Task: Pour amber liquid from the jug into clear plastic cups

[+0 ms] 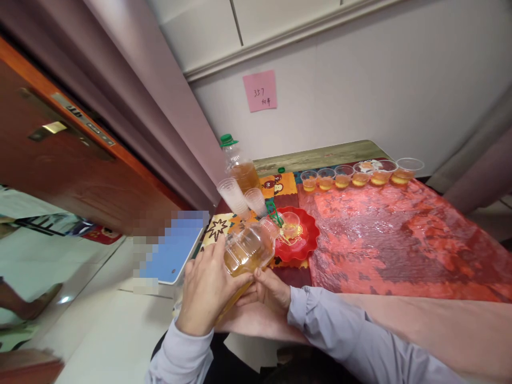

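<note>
A clear plastic bottle (pixel 250 246) of amber liquid lies tilted in both hands, its neck toward a clear plastic cup (pixel 290 224). That cup stands on a red scalloped plate (pixel 310 242). My left hand (pixel 208 285) is wrapped around the bottle's left side. My right hand (pixel 269 289) grips its lower side, thumb against the plastic; part of its fingers is hidden. A green plastic handle (pixel 274 213) shows by the bottle's neck. Whether liquid is flowing into the cup, I cannot tell.
A second bottle (pixel 244 173) with a green cap stands at the back, beside stacked cups (pixel 232 197). Several filled cups (pixel 343 178) line the far edge of the red tablecloth (pixel 380 240). A loose green cap (pixel 281 170) lies behind. A blue-topped surface (pixel 174 245) is left.
</note>
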